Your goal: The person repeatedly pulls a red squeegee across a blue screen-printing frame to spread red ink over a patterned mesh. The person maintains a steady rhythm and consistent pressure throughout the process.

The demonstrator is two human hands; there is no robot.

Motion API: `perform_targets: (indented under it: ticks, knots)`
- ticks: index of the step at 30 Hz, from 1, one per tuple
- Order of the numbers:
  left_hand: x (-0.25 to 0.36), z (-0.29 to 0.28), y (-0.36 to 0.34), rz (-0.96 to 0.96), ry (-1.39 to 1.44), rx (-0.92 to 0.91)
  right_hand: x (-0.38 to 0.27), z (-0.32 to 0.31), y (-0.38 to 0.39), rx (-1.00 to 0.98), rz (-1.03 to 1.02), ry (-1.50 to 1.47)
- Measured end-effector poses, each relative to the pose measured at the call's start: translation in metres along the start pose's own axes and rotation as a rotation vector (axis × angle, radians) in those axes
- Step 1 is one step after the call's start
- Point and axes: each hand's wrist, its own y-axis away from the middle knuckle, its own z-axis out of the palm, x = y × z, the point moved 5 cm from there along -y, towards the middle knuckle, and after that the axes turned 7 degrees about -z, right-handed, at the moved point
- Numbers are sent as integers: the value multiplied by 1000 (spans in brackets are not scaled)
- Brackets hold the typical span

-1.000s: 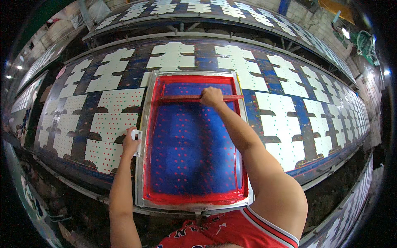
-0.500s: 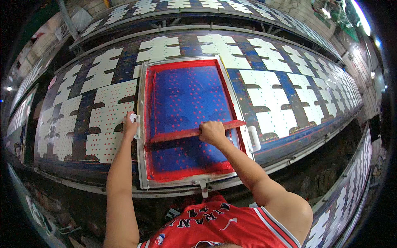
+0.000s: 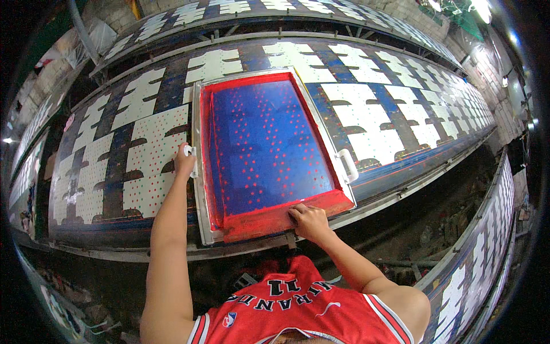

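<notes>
A silver-framed printing screen (image 3: 269, 143) has a blue mesh speckled with red dots and red ink round its edges. My left hand (image 3: 184, 163) grips the white handle (image 3: 192, 160) on the screen's left side. My right hand (image 3: 309, 221) is closed on a red, ink-covered squeegee (image 3: 258, 221) lying across the screen's near end. A second white handle (image 3: 348, 166) sticks out from the right side. Pale cut panels (image 3: 150, 166) with red and green dots lie beside the screen on the left.
The long printing table (image 3: 395, 169) carries rows of pale panels (image 3: 364, 137), curving off to the right. Further tables with panels run behind (image 3: 212, 12) and at the lower right (image 3: 470, 252). A metal rail borders the table's near edge. A post (image 3: 86, 40) stands at the back left.
My right hand has drawn the squeegee from near the screen's far end down to its near edge. My left hand stays on the handle; the view has shifted around the screen.
</notes>
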Motion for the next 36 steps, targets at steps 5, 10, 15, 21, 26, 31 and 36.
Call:
perform_targets:
  ticks: [5,10,15,21,26,31,36]
  knots:
    - [-4,0,-3,-23,-46,58,5,-5,8,-169,-75,-52]
    - [-2,-7,4,-70,-130,190,14,-27,8,-269,-247,-162]
    - [8,-11,9,-143,-266,199,83,-63,1,-174,-214,-678]
    - [14,-8,13,-103,-306,225,233,-76,4,340,336,-183]
    - [12,-7,12,-196,-360,208,285,-35,6,195,551,-325]
    - [16,-5,12,-162,-388,217,286,-23,-10,206,535,-406]
    - [16,-4,11,-162,-419,221,293,-18,-15,125,647,-407]
